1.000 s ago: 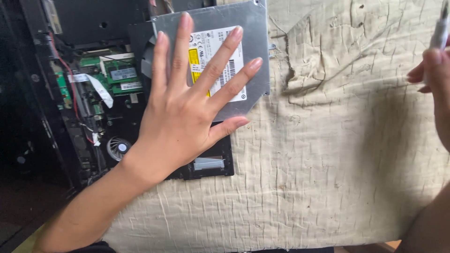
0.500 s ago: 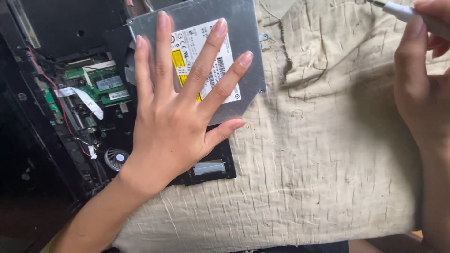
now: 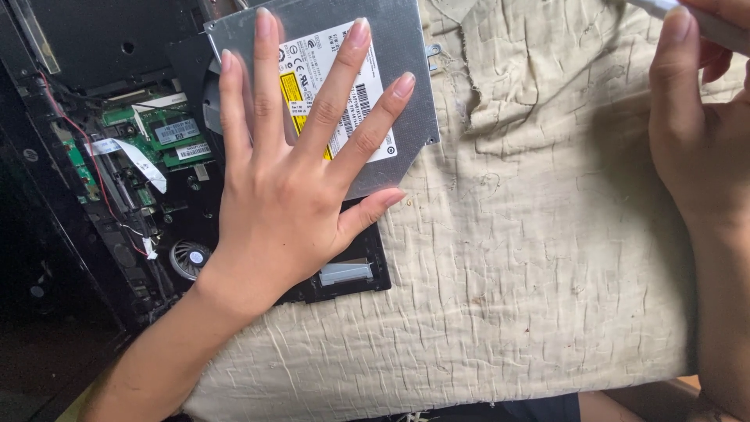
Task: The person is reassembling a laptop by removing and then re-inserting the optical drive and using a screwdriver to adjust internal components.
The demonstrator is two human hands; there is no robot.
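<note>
My left hand point(image 3: 293, 180) lies flat with its fingers spread on a grey metal optical drive point(image 3: 406, 62), which carries a white and yellow label. The drive rests half on an opened black laptop point(image 3: 117, 156) and half on the cloth. My right hand point(image 3: 699, 133) is at the upper right edge, closed around a thin white tool point(image 3: 687, 12) whose tip points left at the top of the picture. It hovers over the cloth, well apart from the drive.
A wrinkled beige cloth point(image 3: 531, 250) covers the work surface. Inside the laptop I see green circuit boards point(image 3: 164, 133), a white ribbon cable point(image 3: 129, 156), red and black wires and a small round fan point(image 3: 190, 258).
My right hand has come in from the right edge and up, bringing the white tool to the top of the picture. My left hand stays flat on the drive; the view has shifted slightly.
</note>
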